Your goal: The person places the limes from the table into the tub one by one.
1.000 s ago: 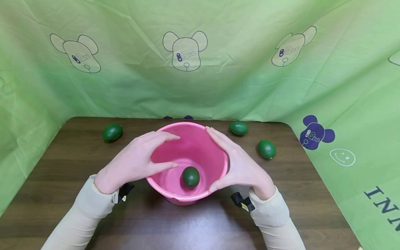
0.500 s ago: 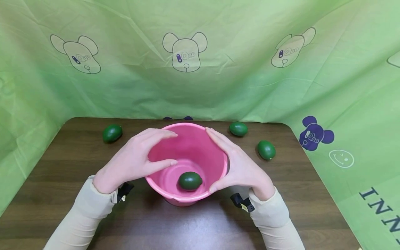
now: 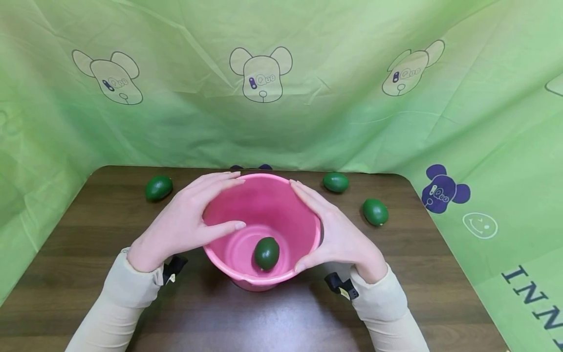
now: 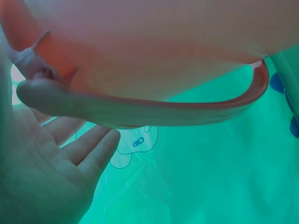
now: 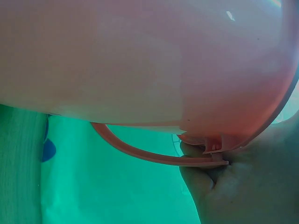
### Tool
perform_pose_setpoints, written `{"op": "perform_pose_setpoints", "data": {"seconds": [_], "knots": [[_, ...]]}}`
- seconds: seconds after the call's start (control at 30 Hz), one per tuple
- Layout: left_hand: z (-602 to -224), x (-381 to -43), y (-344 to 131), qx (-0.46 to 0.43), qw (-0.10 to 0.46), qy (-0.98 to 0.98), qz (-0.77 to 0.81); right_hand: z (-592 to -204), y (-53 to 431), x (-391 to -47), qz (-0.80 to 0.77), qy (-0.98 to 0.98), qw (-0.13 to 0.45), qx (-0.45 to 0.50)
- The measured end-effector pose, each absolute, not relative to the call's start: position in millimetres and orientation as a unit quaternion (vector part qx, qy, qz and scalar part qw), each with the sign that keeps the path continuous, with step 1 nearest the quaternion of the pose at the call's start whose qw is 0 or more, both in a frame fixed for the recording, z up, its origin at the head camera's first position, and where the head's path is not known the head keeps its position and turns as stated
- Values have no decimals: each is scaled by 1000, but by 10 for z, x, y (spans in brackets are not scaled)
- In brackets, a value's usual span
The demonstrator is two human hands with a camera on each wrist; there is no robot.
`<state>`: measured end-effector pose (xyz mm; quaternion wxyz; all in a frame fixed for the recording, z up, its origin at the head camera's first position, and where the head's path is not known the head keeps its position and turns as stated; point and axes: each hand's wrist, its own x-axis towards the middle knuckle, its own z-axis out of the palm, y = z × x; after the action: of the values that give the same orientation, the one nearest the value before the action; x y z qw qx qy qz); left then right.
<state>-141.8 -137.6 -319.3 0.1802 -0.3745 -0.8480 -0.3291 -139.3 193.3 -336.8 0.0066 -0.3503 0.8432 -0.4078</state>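
A pink bucket (image 3: pixel 259 281) stands on the table, and a green lime (image 3: pixel 267 253) lies on its bottom. My left hand (image 3: pixel 186 215) is at the bucket's left rim with fingers spread. Its thumb reaches over the opening. In the left wrist view, its fingers (image 4: pixel 100 151) extend straight below the bucket's handle (image 4: pixel 173 113). On the opposite side my right hand (image 3: pixel 340 234) holds the rim, thumb at the near edge and fingers along the far right. In the right wrist view, some fingers bend behind the handle (image 5: pixel 140 151) near its joint.
Outside the bucket, a lime (image 3: pixel 159 188) lies at the table's back left. Two more limes, one (image 3: pixel 336 182) at the back and another (image 3: pixel 375 211) nearer, lie to the right. A green printed curtain (image 3: pixel 184 132) hangs behind the brown table (image 3: pixel 422 278).
My left hand has shifted left and slightly away from me, from over the opening to the rim. The lime inside the bucket has turned sideways and back again. My right hand stays in place.
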Motion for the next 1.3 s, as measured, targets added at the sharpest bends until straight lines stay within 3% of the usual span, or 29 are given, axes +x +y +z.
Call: {"op": "perform_pose_setpoints", "data": {"seconds": [1.3], "knots": [[-3193,-1546,-1708,-291,209,-870,-339,-3337,1918,-1402,-403,849,9,-342]]}}
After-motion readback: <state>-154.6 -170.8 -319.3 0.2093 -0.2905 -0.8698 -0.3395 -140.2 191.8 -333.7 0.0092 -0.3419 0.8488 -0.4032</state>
